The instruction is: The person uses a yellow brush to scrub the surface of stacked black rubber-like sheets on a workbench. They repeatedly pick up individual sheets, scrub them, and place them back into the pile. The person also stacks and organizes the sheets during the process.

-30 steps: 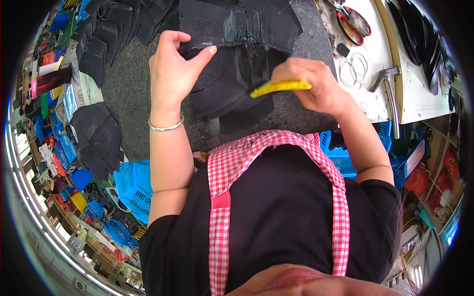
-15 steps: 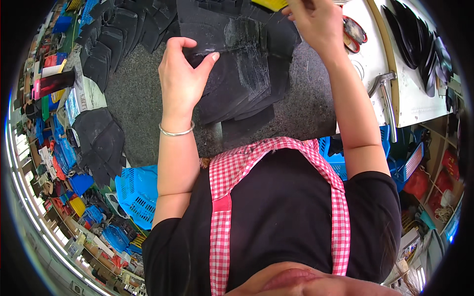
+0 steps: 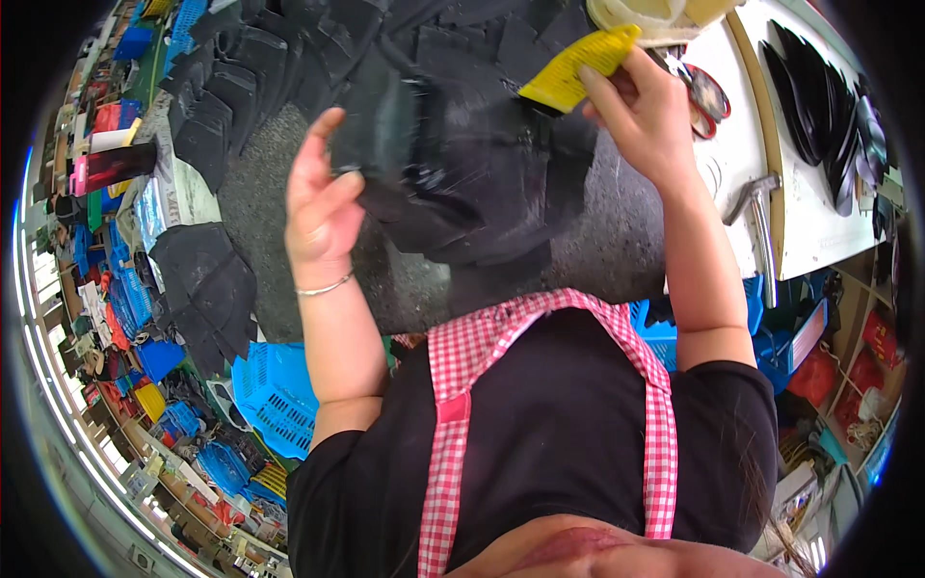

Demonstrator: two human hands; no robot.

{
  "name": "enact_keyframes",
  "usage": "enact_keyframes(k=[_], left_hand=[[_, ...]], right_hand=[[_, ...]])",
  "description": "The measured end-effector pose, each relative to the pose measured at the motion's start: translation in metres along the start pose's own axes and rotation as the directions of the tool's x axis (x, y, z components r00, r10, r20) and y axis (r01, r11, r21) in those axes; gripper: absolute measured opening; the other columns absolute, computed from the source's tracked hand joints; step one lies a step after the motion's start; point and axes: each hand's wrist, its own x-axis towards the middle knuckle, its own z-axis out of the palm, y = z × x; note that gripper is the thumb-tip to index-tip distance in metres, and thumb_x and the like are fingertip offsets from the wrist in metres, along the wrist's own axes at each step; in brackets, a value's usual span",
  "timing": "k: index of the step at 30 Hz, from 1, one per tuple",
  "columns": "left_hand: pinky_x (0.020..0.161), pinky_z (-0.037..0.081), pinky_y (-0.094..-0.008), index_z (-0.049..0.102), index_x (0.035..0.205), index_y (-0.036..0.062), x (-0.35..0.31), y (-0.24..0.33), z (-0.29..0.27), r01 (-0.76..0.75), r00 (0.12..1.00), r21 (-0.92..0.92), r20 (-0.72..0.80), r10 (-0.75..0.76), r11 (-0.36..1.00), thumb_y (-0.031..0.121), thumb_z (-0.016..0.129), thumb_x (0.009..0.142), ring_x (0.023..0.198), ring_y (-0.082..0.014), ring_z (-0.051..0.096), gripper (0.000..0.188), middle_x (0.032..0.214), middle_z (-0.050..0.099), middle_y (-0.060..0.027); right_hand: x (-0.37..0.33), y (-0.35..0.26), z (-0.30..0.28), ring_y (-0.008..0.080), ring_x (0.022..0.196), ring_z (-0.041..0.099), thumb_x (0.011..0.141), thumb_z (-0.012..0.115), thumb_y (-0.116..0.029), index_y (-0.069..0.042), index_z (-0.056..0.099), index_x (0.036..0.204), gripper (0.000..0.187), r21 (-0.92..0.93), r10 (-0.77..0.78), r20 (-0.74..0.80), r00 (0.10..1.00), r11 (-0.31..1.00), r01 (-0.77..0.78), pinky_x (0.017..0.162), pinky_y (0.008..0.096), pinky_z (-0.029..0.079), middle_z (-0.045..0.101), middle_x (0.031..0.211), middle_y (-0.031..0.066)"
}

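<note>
My left hand (image 3: 323, 207), wearing a thin bangle, has its thumb and forefinger at the left edge of a black sheet piece (image 3: 381, 130). That piece is blurred and lifted over a stack of similar black pieces (image 3: 511, 207), with a shiny wet-looking strip along it. In my right hand (image 3: 650, 120) is a flat yellow brush (image 3: 583, 67) with a dark lower edge, pinched between thumb and fingers above the stack's far right side. Whether the brush touches a piece I cannot tell.
A dark speckled board (image 3: 270, 193) lies under the work. More overlapping black pieces (image 3: 231, 87) line its far left. To the right are a pale round container (image 3: 665, 24), red-handled scissors (image 3: 711, 94), a hammer (image 3: 761, 226) and black curved strips (image 3: 809, 106). A blue basket (image 3: 275, 395) stands below left.
My left hand has moved left and slightly down with the black piece. My right hand has come down from the far edge, bringing the yellow brush into fuller view.
</note>
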Motion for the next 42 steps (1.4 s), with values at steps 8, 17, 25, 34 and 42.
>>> enact_keyframes(k=[8, 17, 25, 34, 42], left_hand=[[0.11, 0.047, -0.0437, 0.036, 0.155, -0.0015, 0.162, 0.144, -0.083, -0.151, 0.985, 0.475, 0.001, 0.171, 0.867, 0.013, 0.074, 0.094, 0.126, -0.0297, 0.062, 0.073, 0.141, 0.06, -0.0191], [0.09, 0.056, -0.0386, 0.059, 0.128, -0.0055, 0.113, 0.038, 0.015, 0.059, 0.955, 0.991, -0.09, 0.284, 0.117, 0.064, 0.089, 0.069, 0.097, -0.0292, 0.072, 0.096, 0.103, 0.072, -0.0199], [0.079, 0.057, -0.0352, 0.062, 0.122, -0.0058, 0.028, -0.031, 0.066, 0.084, 0.952, 0.986, -0.123, 0.281, 0.146, 0.045, 0.096, 0.069, 0.087, -0.0221, 0.066, 0.081, 0.099, 0.069, -0.0151], [0.078, 0.056, -0.0324, 0.056, 0.128, -0.0033, 0.021, -0.039, 0.062, 0.032, 0.948, 0.971, -0.104, 0.299, 0.237, 0.037, 0.097, 0.069, 0.086, -0.0205, 0.066, 0.083, 0.1, 0.068, -0.0132], [0.086, 0.055, -0.0389, 0.055, 0.125, 0.0029, 0.02, -0.039, 0.052, 0.099, 0.949, 0.963, -0.166, 0.266, 0.25, 0.03, 0.094, 0.075, 0.098, -0.0315, 0.07, 0.068, 0.106, 0.069, -0.0187]], right_hand=[[0.065, 0.024, -0.064, 0.0101, 0.069, 0.07, 0.102, 0.067, -0.016, 0.002, 0.07, 0.103, 0.018, -0.317, -0.094, -0.503, 0.859, 0.945, -0.083, 0.066, 0.0237, 0.054, 0.075, 0.079, 0.0058], [0.069, 0.04, -0.069, 0.0323, 0.066, 0.069, 0.088, 0.073, -0.011, 0.005, 0.068, 0.091, 0.017, -0.62, -0.169, -0.342, 0.924, 0.78, -0.087, 0.063, 0.0398, 0.053, 0.069, 0.074, 0.0225], [0.064, 0.056, -0.078, 0.0113, 0.065, 0.065, 0.098, 0.061, -0.007, 0.006, 0.065, 0.11, 0.018, 0.418, 0.31, -0.256, 0.916, 0.89, -0.184, 0.053, 0.0225, 0.049, 0.072, 0.088, 0.0106], [0.005, 0.031, -0.044, 0.0106, 0.058, 0.064, 0.101, 0.062, -0.009, 0.006, 0.064, 0.112, 0.019, 0.669, 0.348, 0.038, 0.937, 0.688, -0.283, 0.05, 0.0203, 0.05, 0.068, 0.076, 0.0067], [0.0, 0.016, -0.023, 0.0106, 0.064, 0.067, 0.101, 0.064, -0.012, 0.003, 0.063, 0.114, 0.019, 0.645, 0.297, 0.147, 0.943, 0.694, -0.319, 0.054, 0.0214, 0.052, 0.072, 0.085, 0.0081]])
